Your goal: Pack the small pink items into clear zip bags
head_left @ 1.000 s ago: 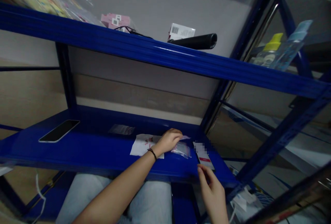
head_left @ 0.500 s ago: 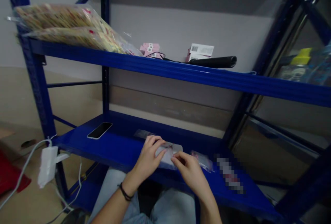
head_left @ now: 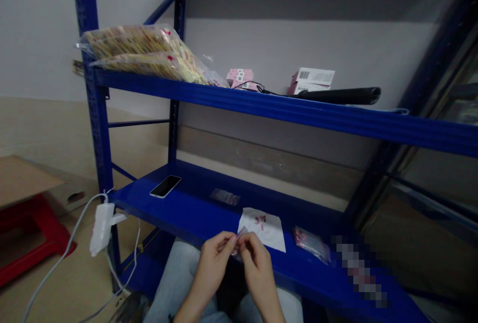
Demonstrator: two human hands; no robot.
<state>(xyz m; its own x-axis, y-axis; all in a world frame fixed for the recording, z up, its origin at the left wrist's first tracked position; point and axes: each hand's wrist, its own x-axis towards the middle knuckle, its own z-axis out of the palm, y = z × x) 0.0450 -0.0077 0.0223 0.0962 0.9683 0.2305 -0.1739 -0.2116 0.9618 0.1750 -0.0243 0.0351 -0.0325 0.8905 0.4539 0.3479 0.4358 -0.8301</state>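
My left hand (head_left: pixel 212 263) and my right hand (head_left: pixel 257 263) meet in front of the lower blue shelf (head_left: pixel 186 213), above my lap. Both pinch a small clear plastic bag (head_left: pixel 239 241) between their fingertips. Just behind the hands a white sheet of paper (head_left: pixel 263 223) with small pink pieces on it lies on the shelf. To its right lies a clear bag with pink contents (head_left: pixel 311 243). Another small clear bag (head_left: pixel 224 196) lies further back on the shelf.
A phone (head_left: pixel 165 186) lies face up at the shelf's left. The upper shelf (head_left: pixel 284 109) carries packed yellow bags (head_left: pixel 145 54), pink boxes (head_left: pixel 241 76), a white box (head_left: pixel 311 79) and a black tube (head_left: pixel 339 95). A white charger (head_left: pixel 101 221) with cables hangs left; a red stool (head_left: pixel 30 233) stands on the floor.
The camera swung left and pulled back. My hands came off the shelf toward my lap, lifting a small clear bag; the white paper lies uncovered.
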